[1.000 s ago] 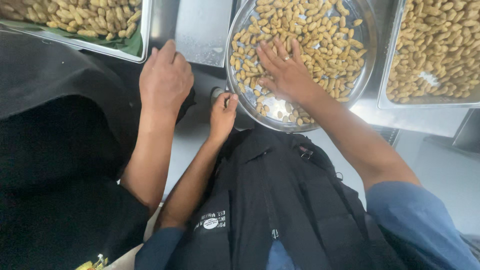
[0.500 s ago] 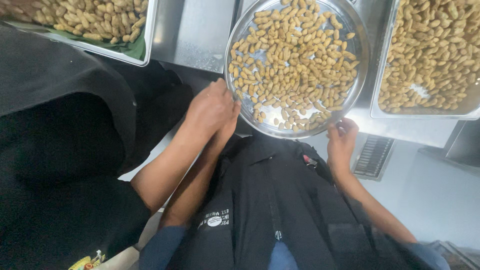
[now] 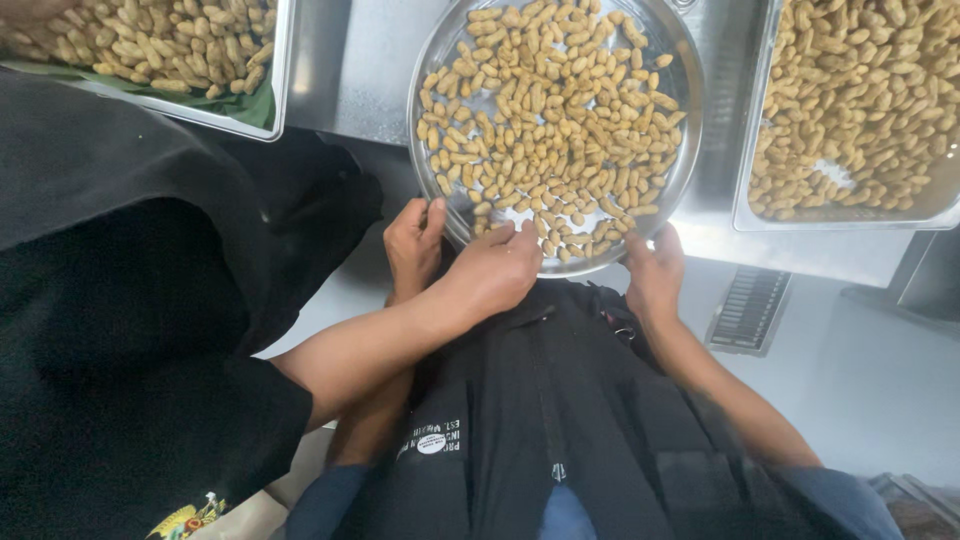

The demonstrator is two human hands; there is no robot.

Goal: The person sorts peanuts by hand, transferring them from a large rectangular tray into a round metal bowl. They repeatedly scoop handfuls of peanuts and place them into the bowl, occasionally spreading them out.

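Note:
A round metal tray (image 3: 684,150) full of peanuts in their shells (image 3: 555,130) sits on the steel counter in front of me. My left hand (image 3: 413,243) grips its near left rim. My right hand (image 3: 655,272) holds the near right rim. A co-worker's hand (image 3: 497,270), on a bare arm from a black sleeve at the left, rests at the tray's near edge between my hands, fingers touching the peanuts there.
A rectangular steel pan of peanuts (image 3: 860,110) stands to the right of the tray, another pan (image 3: 150,50) at the far left. The co-worker in black (image 3: 120,330) stands close on my left. A floor drain grate (image 3: 750,310) lies below the counter.
My right hand came off the peanuts and moved to the tray's near right rim. The co-worker's hand moved right from the counter to the tray's near edge.

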